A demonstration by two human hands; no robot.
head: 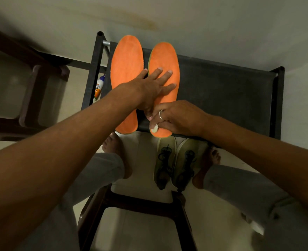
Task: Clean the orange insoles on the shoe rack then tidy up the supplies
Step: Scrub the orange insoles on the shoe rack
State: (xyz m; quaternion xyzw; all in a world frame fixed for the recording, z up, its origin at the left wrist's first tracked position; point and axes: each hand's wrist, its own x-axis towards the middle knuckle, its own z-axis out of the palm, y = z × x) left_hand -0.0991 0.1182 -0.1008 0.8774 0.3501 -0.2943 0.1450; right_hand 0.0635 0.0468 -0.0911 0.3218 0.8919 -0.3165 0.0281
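Two orange insoles lie side by side on the top of the black shoe rack [231, 91]: the left insole [126, 69] and the right insole [165, 57]. My left hand [149, 87] lies flat with spread fingers across the right insole, pressing it down. At the heel end of that same insole, my right hand [175, 118] pinches a small white wad, perhaps cotton [154, 128], against the orange surface. A ring shows on one finger.
A white bottle with a blue cap and orange label [98, 86] stands on the floor left of the rack. A pair of olive shoes [175, 163] sits below the rack's front edge between my bare feet. Dark brown stools stand at left [41, 87] and beneath me [131, 201].
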